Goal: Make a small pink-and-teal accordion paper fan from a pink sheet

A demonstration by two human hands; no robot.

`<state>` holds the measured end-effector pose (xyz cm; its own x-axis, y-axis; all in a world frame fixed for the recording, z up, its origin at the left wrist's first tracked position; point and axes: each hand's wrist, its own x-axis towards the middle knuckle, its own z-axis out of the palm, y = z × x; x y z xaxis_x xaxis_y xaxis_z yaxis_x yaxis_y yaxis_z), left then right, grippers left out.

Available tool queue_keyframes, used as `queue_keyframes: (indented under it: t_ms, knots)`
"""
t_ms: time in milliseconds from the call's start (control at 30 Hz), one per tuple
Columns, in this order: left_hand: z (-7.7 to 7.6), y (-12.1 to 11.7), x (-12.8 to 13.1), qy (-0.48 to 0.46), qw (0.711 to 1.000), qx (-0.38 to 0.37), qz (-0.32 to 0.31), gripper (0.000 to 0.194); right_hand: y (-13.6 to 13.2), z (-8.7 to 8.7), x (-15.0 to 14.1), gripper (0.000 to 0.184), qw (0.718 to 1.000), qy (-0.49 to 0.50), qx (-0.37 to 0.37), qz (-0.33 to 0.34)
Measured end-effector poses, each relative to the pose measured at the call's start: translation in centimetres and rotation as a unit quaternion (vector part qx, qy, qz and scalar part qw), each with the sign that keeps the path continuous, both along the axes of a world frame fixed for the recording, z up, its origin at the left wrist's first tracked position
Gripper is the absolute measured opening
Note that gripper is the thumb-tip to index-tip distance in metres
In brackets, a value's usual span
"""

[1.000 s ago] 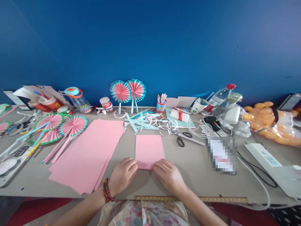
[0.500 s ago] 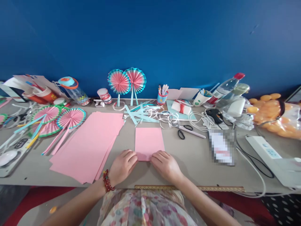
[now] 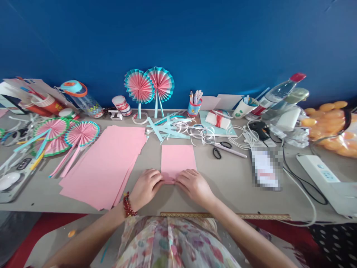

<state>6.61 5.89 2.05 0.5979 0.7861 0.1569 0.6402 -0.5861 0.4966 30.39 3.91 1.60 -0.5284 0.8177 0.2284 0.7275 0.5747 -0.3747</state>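
One desk bears the whole arrangement. Its largest paper item is the stack of pink paper, slightly fanned and lying flat. To the right of the stack, directly before the person, lies the smaller pink sheet, flat on the desk except along its near edge, where a narrow band appears turned up. The sheet is judged light and thin, pliable yet stiff enough to keep a crease; it should slide easily on the desk and could wrinkle or tear if pulled unevenly. The best hold is probably at both ends of the near edge, with equal pressure, the far part left flat. The left hand and right hand take it there: on each, the fingers are pressed together and pinch the near edge, though the exact contact beneath is partly hidden.

Lettering, likewise in descending size: the clear bottle, red-capped, has a white-and-red label whose words cannot be read. The printed item is obscured by pixelation. The red paper cup bears yellow marks, too small to decipher. The red-and-white tub shows no legible brand.
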Motion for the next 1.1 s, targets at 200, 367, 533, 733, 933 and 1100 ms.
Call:
queue_keyframes:
  t_ms: [200,367,533,733,933,1100]
  knots:
    - [0.9,1.6,0.2,0.011,0.998,-0.066,-0.01,0.015,1.3,0.8,-0.1,0.018,0.998,-0.011,-0.069,-0.002]
    - [1.8,2.6,0.5,0.026,0.993,-0.112,-0.016,0.014,2.0,1.8,-0.4,0.015,0.992,-0.064,-0.109,-0.021]
    - [2.1,2.8,0.7,0.043,0.99,-0.135,-0.009,0.009,2.5,2.3,-0.6,0.016,0.985,-0.108,-0.129,-0.018]
    - [1.9,3.2,0.6,0.059,0.989,-0.138,0.001,0.011,3.3,2.7,-0.7,0.018,0.977,-0.146,-0.155,-0.001]
    - [1.9,3.4,0.6,0.076,0.986,-0.148,-0.007,0.01,3.7,3.1,-0.7,0.024,0.968,-0.177,-0.176,0.008]
    - [1.8,3.3,0.6,0.082,0.987,-0.135,-0.01,0.009,3.9,3.2,-0.9,0.027,0.964,-0.187,-0.189,-0.002]
